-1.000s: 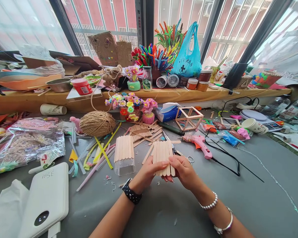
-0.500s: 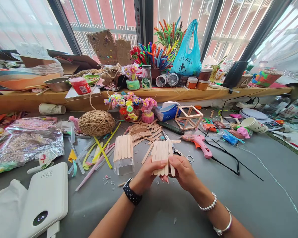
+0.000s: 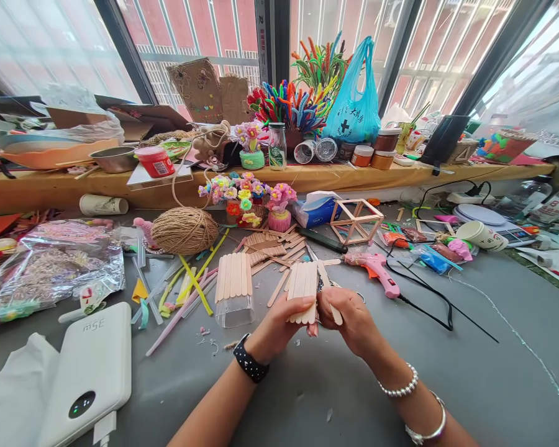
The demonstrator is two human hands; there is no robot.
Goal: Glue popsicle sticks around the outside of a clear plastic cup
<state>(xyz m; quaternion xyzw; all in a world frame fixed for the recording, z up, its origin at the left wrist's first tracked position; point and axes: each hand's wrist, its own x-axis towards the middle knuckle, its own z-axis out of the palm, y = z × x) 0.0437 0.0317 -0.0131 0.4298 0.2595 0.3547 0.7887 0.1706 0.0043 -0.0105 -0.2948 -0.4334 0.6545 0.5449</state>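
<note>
My left hand (image 3: 279,323) pinches the near end of a flat panel of popsicle sticks (image 3: 304,282) laid side by side, held just above the grey table. My right hand (image 3: 349,316) grips a single popsicle stick (image 3: 328,287) at the panel's right edge, angled away from the rest. Both hands are closed. To the left, a second glued panel of sticks (image 3: 233,275) rests on a clear plastic box (image 3: 234,311). Loose sticks (image 3: 274,245) lie scattered just beyond. A pink glue gun (image 3: 377,271) lies to the right of my hands.
A ball of twine (image 3: 184,230), pipe cleaners (image 3: 190,285), a white power bank (image 3: 86,372), a foil bag (image 3: 46,264) and a stick cube frame (image 3: 355,220) crowd the table. Black cables (image 3: 428,298) run on the right. A wooden shelf (image 3: 307,177) holds jars and craft flowers.
The rightmost stick has come away from the panel, tilted out to the right in my right hand. The panel in my left hand looks one stick narrower.
</note>
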